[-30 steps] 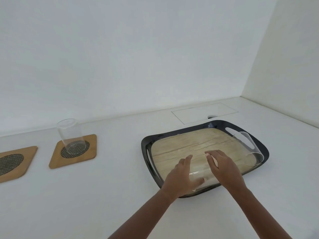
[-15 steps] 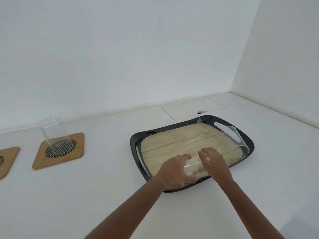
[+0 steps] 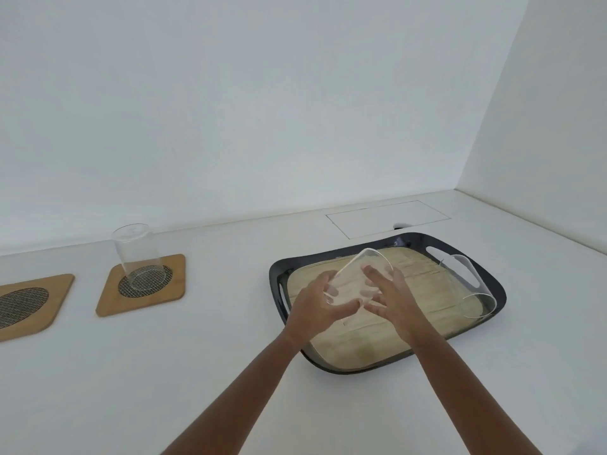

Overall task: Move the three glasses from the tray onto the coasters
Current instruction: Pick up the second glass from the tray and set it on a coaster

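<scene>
Fingers [image 3: 331, 292] of the left hand [image 3: 315, 310] and those of the right hand [image 3: 391, 300] are curling loosely around a clear glass [image 3: 358, 280], cradling it tilted above the wood-lined black tray [image 3: 387, 366], its flat end pointing up and away. A second glass [image 3: 473, 287] is lying on its side at the tray's far right corner, beside the handle slot. Left of the tray on the white desk [image 3: 197, 372], one glass [image 3: 136, 257] is standing mouth down on a wooden coaster [image 3: 144, 287]; farther left, another coaster [image 3: 29, 303] is waiting bare. One of three appears delivered, two remaining; no third coaster is showing.
</scene>
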Available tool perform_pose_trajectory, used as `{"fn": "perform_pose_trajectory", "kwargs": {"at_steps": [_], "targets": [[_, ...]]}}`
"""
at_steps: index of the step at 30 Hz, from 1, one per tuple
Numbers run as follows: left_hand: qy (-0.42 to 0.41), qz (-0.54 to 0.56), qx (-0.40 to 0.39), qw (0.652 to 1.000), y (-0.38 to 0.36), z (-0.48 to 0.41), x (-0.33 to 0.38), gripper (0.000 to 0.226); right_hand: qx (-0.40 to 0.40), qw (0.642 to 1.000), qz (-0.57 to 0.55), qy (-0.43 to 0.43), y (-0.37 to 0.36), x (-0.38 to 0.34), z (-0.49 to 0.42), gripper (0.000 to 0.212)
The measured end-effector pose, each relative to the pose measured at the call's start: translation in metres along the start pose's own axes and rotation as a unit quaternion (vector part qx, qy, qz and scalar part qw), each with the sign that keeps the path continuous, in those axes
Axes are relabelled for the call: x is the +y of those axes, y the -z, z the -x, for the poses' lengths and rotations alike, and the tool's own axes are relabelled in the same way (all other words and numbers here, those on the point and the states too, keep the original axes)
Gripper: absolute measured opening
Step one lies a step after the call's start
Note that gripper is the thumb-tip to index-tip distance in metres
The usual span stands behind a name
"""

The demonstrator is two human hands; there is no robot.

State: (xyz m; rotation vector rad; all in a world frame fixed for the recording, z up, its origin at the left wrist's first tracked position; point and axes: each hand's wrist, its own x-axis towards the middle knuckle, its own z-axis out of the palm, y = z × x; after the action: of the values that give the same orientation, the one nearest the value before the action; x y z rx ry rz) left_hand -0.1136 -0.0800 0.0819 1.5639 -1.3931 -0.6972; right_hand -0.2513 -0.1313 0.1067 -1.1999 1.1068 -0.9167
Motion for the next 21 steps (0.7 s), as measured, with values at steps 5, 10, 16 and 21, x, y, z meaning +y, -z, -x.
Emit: {"fn": "perform_pose_trajectory", "kwargs": {"at_steps": [5, 10, 16, 21], "targets": [[0.012, 0.014, 0.031, 0.999, 0.032, 0.009, -0.007, 0.070, -0.063, 0.997, -0.048, -0.015, -0.034, -0.008, 0.002, 0.069], [0.002, -0.036, 0.049, 0.998, 0.066, 0.022, -0.016, 0.070, -0.066, 0.996, -0.052, 0.001, -0.077, -0.012, 0.008, 0.054], [0.038, -0.065, 0.083, 0.994, 0.106, 0.040, -0.032, 0.070, -0.075, 0.992, 0.033, 0.093, -0.136, -0.014, 0.027, 0.052], [0.050, -0.011, 0.129, 0.990, 0.144, 0.053, -0.041, 0.067, -0.097, 0.969, 0.121, 0.192, -0.186, -0.010, 0.046, 0.073]]}}
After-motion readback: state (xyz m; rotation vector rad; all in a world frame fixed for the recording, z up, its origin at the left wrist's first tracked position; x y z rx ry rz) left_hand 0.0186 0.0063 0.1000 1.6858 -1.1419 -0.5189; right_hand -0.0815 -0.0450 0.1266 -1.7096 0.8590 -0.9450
